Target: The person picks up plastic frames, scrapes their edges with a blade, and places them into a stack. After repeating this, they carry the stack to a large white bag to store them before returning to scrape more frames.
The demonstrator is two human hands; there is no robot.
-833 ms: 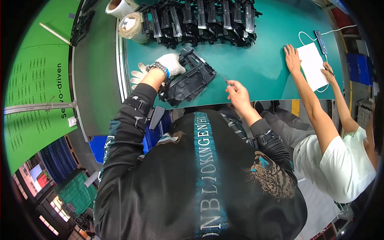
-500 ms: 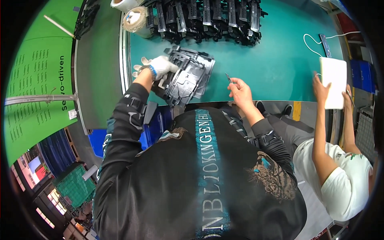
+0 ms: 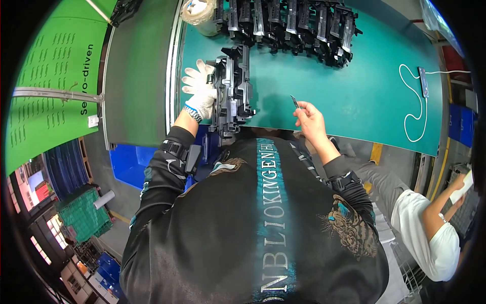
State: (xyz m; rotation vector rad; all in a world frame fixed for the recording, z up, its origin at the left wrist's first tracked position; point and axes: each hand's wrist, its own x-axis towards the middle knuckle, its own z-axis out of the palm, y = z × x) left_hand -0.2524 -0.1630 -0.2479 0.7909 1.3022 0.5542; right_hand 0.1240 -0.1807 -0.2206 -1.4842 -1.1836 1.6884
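My left hand [image 3: 200, 93] wears a white knit glove. Its fingers are spread, and the palm side rests against the left face of a black plastic assembly [image 3: 232, 93]. That assembly stands on edge near the front of the green table [image 3: 283, 81], showing its narrow ribbed side. My right hand [image 3: 311, 121], bare, is closed in a pinch on a small thin pointed tool [image 3: 294, 103], dark with a metallic glint; its exact kind is too small to tell. The tool is held to the right of the assembly, apart from it.
Several similar black assemblies [image 3: 291, 25] stand in a row at the back, beside a tape roll [image 3: 200, 12]. A phone [image 3: 423, 82] with a white cable lies at the right. A dark belt [image 3: 139, 76] runs along the left. Another person [image 3: 425, 223] is at the right.
The assembly has turned from lying tilted, broad face up, to standing on edge. My left hand's fingers have spread. The other person has moved away from the table with the white object.
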